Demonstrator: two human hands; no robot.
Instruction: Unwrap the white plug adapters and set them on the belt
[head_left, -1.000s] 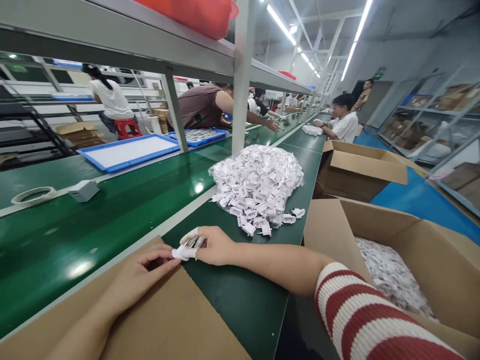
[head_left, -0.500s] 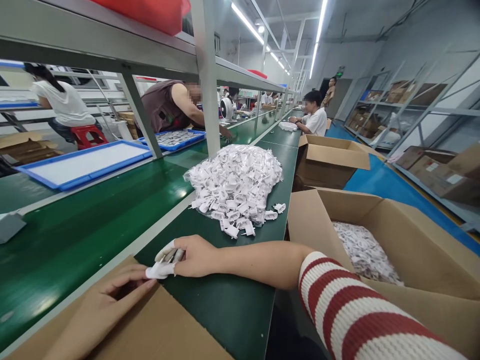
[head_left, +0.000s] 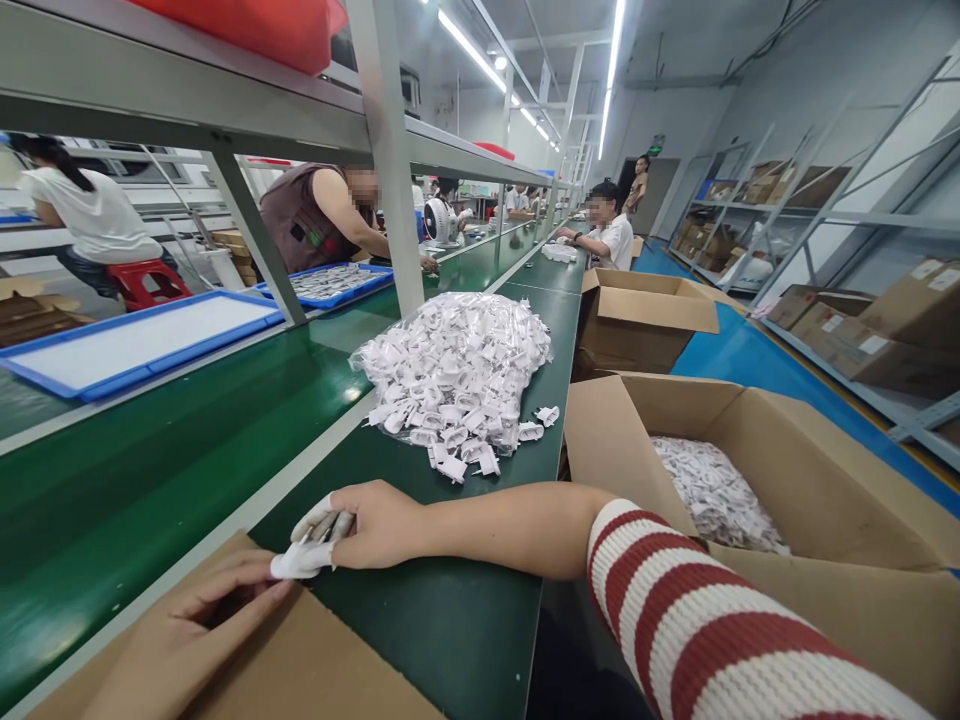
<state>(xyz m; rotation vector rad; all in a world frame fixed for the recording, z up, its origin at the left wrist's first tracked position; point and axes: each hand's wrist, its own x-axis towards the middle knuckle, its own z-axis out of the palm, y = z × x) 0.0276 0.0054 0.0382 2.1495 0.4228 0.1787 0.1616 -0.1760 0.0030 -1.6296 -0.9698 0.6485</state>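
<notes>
My right hand (head_left: 379, 525), with white covers on its thumb and fingers, reaches in from the right and is closed on a white plug (head_left: 324, 528), whose thin metal pins show between the fingers. My left hand (head_left: 199, 620) is bare and pinched, its fingertips meeting the right thumb; whatever it grips is hidden. Both hands are above a cardboard sheet (head_left: 322, 660) at the bench's near end. Beyond them, a heap of white plugs (head_left: 457, 380) spills from a clear plastic bag, several lying loose in front.
An open carton (head_left: 817, 480) with bagged white parts stands right of the green bench (head_left: 420, 620). Another carton (head_left: 652, 305) is behind it. A metal post (head_left: 390, 170) rises beside the heap. Blue-rimmed trays (head_left: 142, 345) lie across the conveyor (head_left: 187, 450). Co-workers sit farther off.
The view has shifted slightly, so the scene sits a little farther left. Both hands keep the same closed pose together, and the heap looks unchanged.
</notes>
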